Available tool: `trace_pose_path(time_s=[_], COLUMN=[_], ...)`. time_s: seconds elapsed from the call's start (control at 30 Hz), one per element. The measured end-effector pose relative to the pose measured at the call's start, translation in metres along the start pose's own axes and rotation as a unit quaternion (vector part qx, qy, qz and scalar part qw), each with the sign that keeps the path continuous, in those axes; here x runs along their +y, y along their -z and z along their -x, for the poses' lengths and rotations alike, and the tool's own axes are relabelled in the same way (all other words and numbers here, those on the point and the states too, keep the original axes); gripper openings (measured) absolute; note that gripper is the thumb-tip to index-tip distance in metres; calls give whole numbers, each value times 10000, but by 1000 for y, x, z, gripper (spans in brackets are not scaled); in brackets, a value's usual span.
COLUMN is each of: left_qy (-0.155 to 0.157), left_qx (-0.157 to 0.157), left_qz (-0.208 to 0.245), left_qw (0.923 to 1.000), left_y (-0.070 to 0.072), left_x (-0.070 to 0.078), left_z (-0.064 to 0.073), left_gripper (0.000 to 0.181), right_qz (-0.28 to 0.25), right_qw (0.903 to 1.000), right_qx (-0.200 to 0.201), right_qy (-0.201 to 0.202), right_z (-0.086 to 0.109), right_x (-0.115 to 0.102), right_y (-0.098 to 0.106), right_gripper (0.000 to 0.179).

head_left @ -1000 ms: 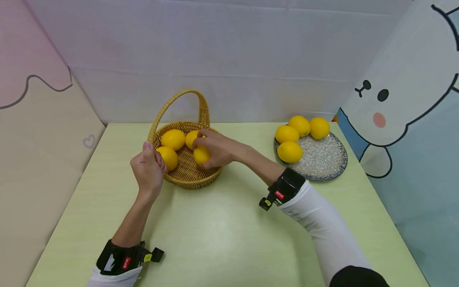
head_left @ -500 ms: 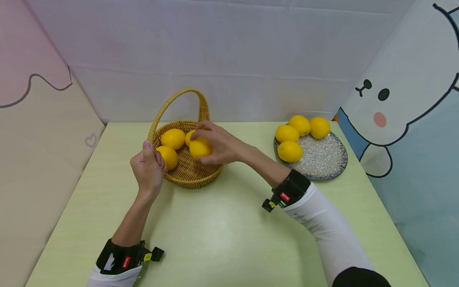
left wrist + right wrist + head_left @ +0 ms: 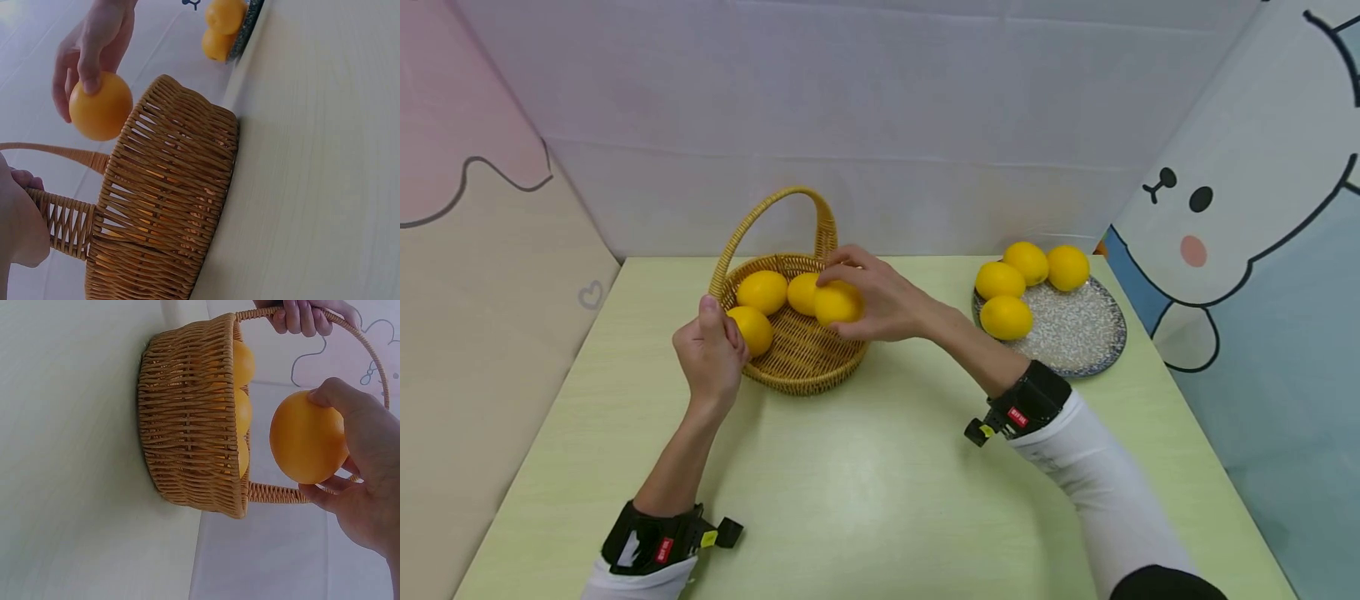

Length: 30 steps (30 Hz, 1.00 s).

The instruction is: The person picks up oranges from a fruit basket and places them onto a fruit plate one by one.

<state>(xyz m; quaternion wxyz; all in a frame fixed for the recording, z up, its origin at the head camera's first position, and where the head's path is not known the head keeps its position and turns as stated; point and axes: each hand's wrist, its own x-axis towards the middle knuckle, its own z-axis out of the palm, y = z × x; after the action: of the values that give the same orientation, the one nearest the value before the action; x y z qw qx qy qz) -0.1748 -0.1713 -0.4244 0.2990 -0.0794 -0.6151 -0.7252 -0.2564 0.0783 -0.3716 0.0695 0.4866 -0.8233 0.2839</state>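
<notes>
A wicker basket (image 3: 801, 385) with a tall arched handle (image 3: 760, 212) stands at the back left of the table. My left hand (image 3: 711, 350) grips the near end of that handle, fingers wrapped round it. Between the thumb and fingers of my right hand (image 3: 883, 296) is a yellow lemon (image 3: 838, 302), held above the basket's right rim; in the right wrist view this lemon (image 3: 309, 437) is clear of the rim. Inside the basket lie three more lemons, one at the back left (image 3: 762, 292), one beside my left hand (image 3: 751, 330), and one partly behind the held lemon.
A round speckled plate (image 3: 1078, 333) with a dark rim sits at the back right of the pale table (image 3: 850, 483). Several lemons (image 3: 1006, 317) rest along its left and back side. A white wall (image 3: 880, 125) rises behind the table, with printed panels at both sides.
My right hand has lifted the lemon up from inside the basket and shifted it right toward the rim. The left hand stays on the handle, and the basket has not moved.
</notes>
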Motion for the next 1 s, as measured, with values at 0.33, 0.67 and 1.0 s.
trace_pose_path(time_s=[0.33, 0.67, 1.0], left_qy=[10, -89, -83], left_qx=[-61, -28, -5], left_qz=[14, 29, 25], left_qw=[10000, 10000, 10000], left_y=[2, 2, 2], left_x=[-1, -2, -1], left_z=[-1, -1, -1], left_gripper=[66, 66, 66], right_qz=[31, 128, 354], right_qw=[9990, 9954, 9879], right_qx=[455, 853, 1300], right_qy=[-7, -415, -772], right_z=[33, 75, 118], right_x=[18, 41, 61], right_y=[21, 42, 68], right_gripper=[48, 52, 54])
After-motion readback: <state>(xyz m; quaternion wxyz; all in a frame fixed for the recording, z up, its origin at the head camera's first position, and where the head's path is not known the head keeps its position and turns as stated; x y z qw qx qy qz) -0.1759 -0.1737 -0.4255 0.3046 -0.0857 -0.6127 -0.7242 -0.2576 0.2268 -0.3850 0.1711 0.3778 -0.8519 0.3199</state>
